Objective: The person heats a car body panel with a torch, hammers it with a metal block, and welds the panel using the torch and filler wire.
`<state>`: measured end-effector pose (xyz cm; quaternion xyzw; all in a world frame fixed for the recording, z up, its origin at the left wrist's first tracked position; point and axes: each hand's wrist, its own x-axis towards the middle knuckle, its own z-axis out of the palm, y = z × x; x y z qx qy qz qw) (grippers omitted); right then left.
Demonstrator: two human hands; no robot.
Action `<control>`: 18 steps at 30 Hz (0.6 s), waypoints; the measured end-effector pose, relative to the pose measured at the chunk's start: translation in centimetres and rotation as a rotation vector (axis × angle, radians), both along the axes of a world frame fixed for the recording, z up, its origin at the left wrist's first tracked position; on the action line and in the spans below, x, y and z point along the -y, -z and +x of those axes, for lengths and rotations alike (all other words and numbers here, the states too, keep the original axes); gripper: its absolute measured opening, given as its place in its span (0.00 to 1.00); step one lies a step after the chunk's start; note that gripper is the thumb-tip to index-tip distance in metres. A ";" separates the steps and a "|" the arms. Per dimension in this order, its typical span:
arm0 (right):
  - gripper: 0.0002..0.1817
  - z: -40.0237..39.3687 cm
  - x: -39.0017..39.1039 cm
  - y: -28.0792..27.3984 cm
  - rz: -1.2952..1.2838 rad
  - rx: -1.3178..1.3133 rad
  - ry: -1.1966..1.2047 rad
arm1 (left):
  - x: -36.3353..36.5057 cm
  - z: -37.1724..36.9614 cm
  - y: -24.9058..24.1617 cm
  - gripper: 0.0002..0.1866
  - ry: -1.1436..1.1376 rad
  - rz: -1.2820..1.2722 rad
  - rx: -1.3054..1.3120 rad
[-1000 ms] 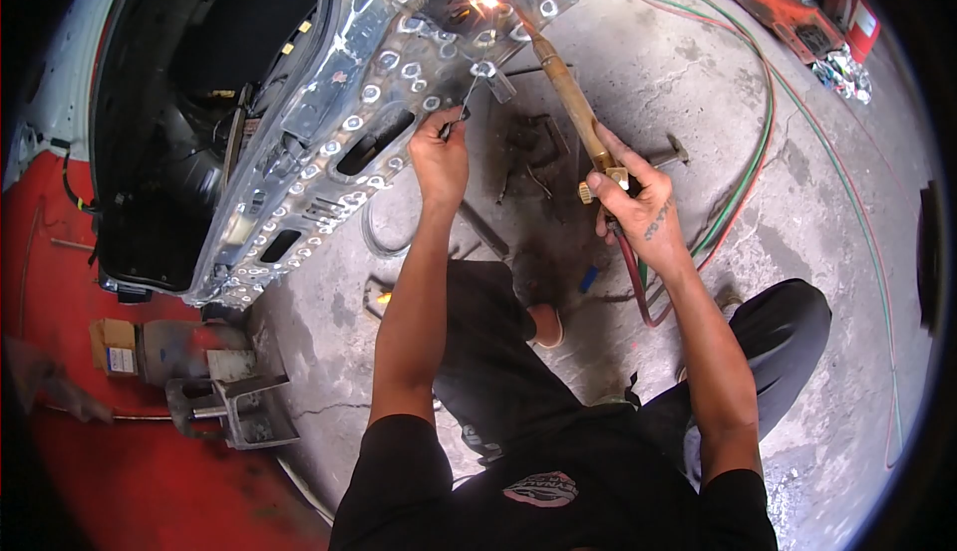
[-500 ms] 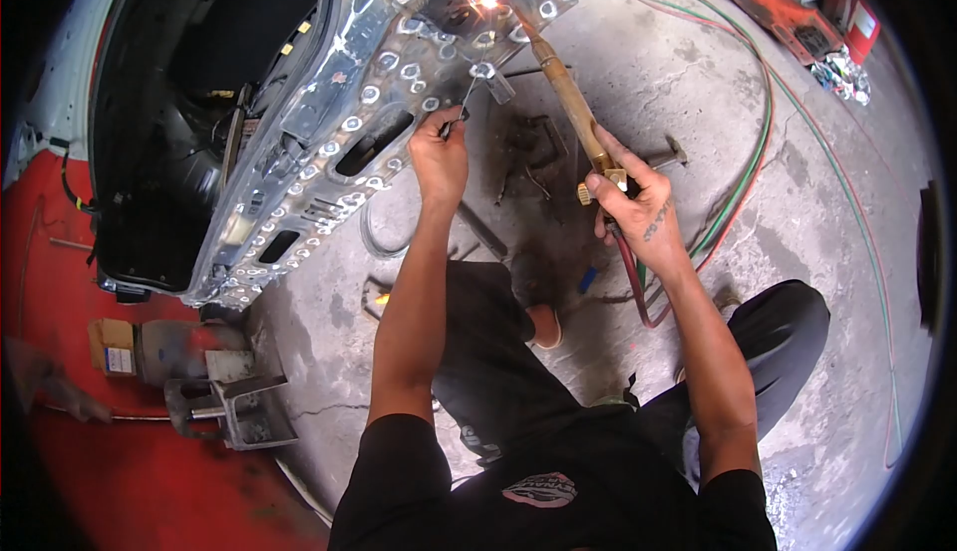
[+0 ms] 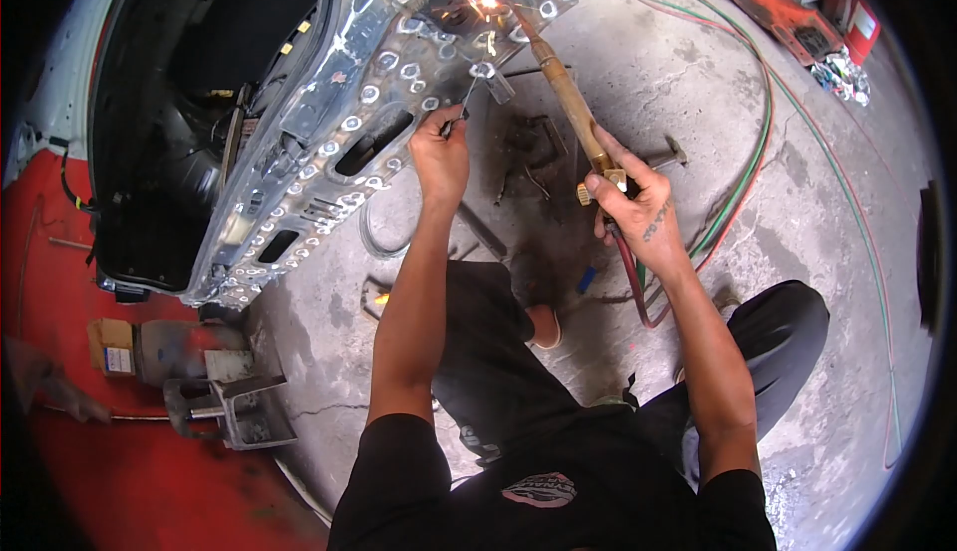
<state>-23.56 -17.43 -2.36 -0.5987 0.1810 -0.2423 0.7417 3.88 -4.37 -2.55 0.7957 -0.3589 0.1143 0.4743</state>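
My right hand (image 3: 638, 202) is wrapped round the brass handle of a welding torch (image 3: 570, 98), near its valve knob. The torch's tip points up at the metal car-body panel (image 3: 384, 98), where a bright glow (image 3: 488, 1) throws sparks. With fingers pinched, my left hand (image 3: 440, 152) holds a thin filler wire (image 3: 471, 95) below that glow. The wire's upper end runs up against the panel and is hard to follow near the sparks. Many round, shiny spots and two slots mark the panel's surface.
Green and red hoses (image 3: 766, 133) loop over the concrete floor on the right. A hammer (image 3: 674, 152) and metal scraps (image 3: 538, 162) lie beyond my feet. At left stand a metal bracket (image 3: 239, 416) and a cardboard box (image 3: 112, 344) on a red surface.
The sparks have spread, with bright drops now falling below the glow. Both hands, the torch and the wire stay almost where they were.
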 end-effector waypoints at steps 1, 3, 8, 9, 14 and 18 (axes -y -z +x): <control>0.34 0.0 0.0 0.0 0.000 0.000 0.000 | 0.0 0.0 0.0 0.12 0.000 -0.001 0.000; 0.34 0.1 0.0 0.2 0.002 0.001 0.000 | -0.1 -0.1 -0.1 0.12 -0.006 0.005 0.007; 0.34 0.1 -0.1 0.2 0.009 0.007 0.007 | 0.0 -0.1 -0.2 0.12 -0.012 0.000 0.015; 0.34 0.1 -0.1 0.2 0.011 0.007 0.008 | 0.0 -0.2 -0.2 0.12 -0.015 0.002 0.015; 0.34 0.0 -0.1 0.0 0.006 0.009 0.014 | 0.1 0.2 0.1 0.11 -0.012 -0.001 0.018; 0.34 0.0 -0.1 0.1 0.005 0.012 0.011 | 0.3 0.6 0.4 0.11 -0.010 0.002 0.043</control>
